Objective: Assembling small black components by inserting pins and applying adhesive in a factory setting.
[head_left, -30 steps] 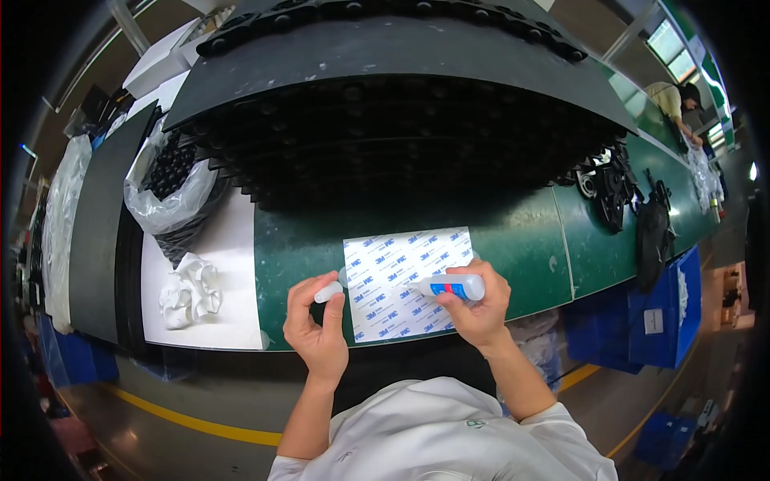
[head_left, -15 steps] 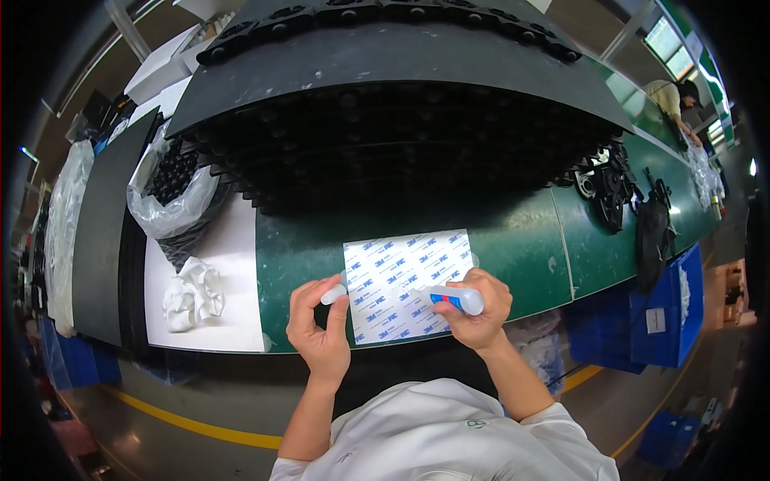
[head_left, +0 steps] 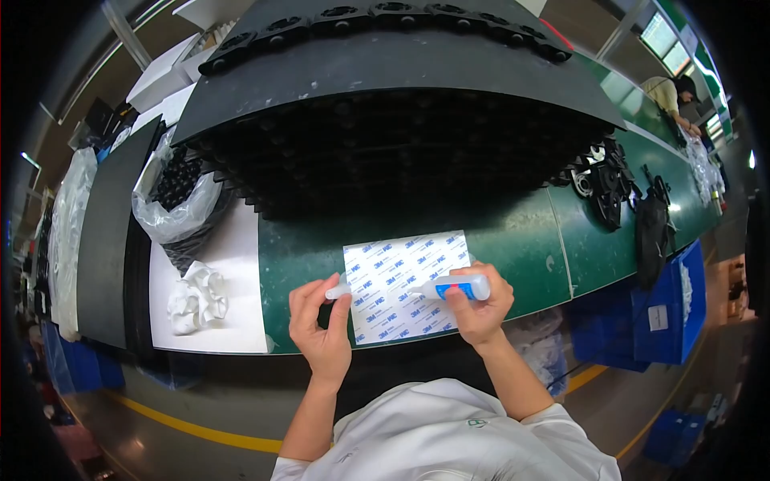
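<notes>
The right grip (head_left: pixel 485 309) is clamped around a white squeeze bottle (head_left: pixel 473 287), the thumb pressed along its near side. The bottle lies nearly level in the hand, its narrow nozzle (head_left: pixel 417 290) pointing left above a white sheet (head_left: pixel 393 317); whether the tip touches the sheet cannot be told. A blue label with a red patch (head_left: pixel 453 290) wraps the bottle, its lettering too small to read.

The left grip (head_left: pixel 322 321) is pinched on a small whitish cap-like piece (head_left: pixel 337 293), thumb and fingertips closed on it just beside the sheet's left edge, the other fingers curled. The left forearm rises almost straight from the lower edge; the right forearm slants up and inward from a white sleeve. The shirt (head_left: pixel 425 425) bears a small green emblem.

The sheet lies flat near the front edge of the green tabletop (head_left: pixel 301 240), printed all over with slanting rows of blue lettering. To its left, a crumpled white cloth (head_left: pixel 196 298) and a clear bag (head_left: pixel 170 220) of black balls (head_left: pixel 176 178) rest on a pale board (head_left: pixel 245 264). Behind stands a large black stack (head_left: pixel 385 68). At the right are black parts (head_left: pixel 605 192), and below them a blue bin (head_left: pixel 642 325) with a white label.
</notes>
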A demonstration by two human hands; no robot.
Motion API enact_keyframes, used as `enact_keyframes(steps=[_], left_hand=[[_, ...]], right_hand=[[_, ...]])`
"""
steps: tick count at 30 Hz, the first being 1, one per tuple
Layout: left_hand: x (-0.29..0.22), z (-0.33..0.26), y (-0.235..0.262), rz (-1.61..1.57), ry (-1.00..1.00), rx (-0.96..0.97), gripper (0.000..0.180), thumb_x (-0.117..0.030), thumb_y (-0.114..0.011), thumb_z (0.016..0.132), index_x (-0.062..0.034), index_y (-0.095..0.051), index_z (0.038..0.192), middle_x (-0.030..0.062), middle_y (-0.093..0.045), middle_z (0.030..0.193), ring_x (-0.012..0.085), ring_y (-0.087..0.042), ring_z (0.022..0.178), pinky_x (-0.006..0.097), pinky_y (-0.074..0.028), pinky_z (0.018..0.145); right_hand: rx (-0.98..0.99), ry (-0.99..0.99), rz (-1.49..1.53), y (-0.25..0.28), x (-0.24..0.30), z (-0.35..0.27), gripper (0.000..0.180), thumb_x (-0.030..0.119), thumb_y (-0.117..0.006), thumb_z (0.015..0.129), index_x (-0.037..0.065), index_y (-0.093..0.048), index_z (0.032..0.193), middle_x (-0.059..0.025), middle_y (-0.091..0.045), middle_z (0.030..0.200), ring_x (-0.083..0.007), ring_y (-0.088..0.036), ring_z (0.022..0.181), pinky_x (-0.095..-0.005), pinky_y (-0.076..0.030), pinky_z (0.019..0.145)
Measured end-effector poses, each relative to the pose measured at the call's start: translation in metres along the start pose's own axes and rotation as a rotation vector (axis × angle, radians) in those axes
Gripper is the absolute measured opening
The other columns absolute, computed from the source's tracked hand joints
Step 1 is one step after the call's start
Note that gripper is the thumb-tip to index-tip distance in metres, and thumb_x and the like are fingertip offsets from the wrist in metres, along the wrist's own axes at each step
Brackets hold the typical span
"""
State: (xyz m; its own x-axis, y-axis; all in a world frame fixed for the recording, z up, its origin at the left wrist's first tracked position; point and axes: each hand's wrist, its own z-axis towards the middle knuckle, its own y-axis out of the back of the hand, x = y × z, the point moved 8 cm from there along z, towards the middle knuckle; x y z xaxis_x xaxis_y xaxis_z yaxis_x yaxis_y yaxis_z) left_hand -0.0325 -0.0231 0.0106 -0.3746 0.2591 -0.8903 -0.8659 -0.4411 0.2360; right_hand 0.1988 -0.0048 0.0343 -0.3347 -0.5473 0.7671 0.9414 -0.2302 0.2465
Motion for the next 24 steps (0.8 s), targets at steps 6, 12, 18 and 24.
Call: enact_keyframes(steps=[6, 12, 18, 24], left_hand=[[0.021, -0.009, -0.033, -0.866, 0.611, 0.132, 0.021, -0.008, -0.059, 0.086, 0.0014, -0.057, 0.104, 0.0074, -0.06, 0.093, 0.0113, -0.056, 0.078, 0.023, -0.045, 0.073], [0.006, -0.013, -0.057, -1.142, 0.727, 0.215, 0.013, -0.009, -0.058, 0.087, -0.0016, -0.056, 0.098, 0.0087, -0.061, 0.096, 0.0127, -0.058, 0.081, 0.024, -0.047, 0.075], [-0.012, -0.007, -0.056, -0.88, 0.486, 0.231, 0.01, -0.006, -0.059, 0.085, 0.0011, -0.059, 0.092, 0.0153, -0.063, 0.101, 0.0166, -0.058, 0.092, 0.028, -0.044, 0.083], [-0.056, 0.007, -0.042, -0.708, 0.057, 0.516, 0.016, -0.003, -0.058, 0.078, 0.0062, -0.059, 0.092, 0.019, -0.063, 0.095, 0.026, -0.058, 0.092, 0.034, -0.045, 0.083]], right_hand=[[-0.116, -0.444, 0.516, -0.001, -0.02, -0.02, 0.033, 0.032, -0.062, 0.084, 0.001, -0.055, 0.091, -0.0062, -0.059, 0.079, -0.0098, -0.053, 0.063, -0.0211, -0.041, 0.058], [-0.067, -0.456, 0.547, -0.007, -0.006, -0.02, 0.032, 0.03, -0.062, 0.085, 0.0, -0.054, 0.093, -0.0063, -0.06, 0.081, -0.0097, -0.057, 0.071, -0.0202, -0.043, 0.061], [0.175, -0.498, 0.561, -0.023, 0.005, -0.018, 0.016, 0.003, -0.064, 0.081, -0.002, -0.059, 0.094, -0.0051, -0.061, 0.084, -0.0079, -0.057, 0.076, -0.0219, -0.047, 0.068], [0.651, -1.147, 1.113, -0.062, 0.007, -0.063, 0.045, 0.042, -0.043, 0.093, 0.001, -0.059, 0.084, -0.0037, -0.054, 0.059, -0.0098, -0.049, 0.054, -0.0203, -0.037, 0.051]])
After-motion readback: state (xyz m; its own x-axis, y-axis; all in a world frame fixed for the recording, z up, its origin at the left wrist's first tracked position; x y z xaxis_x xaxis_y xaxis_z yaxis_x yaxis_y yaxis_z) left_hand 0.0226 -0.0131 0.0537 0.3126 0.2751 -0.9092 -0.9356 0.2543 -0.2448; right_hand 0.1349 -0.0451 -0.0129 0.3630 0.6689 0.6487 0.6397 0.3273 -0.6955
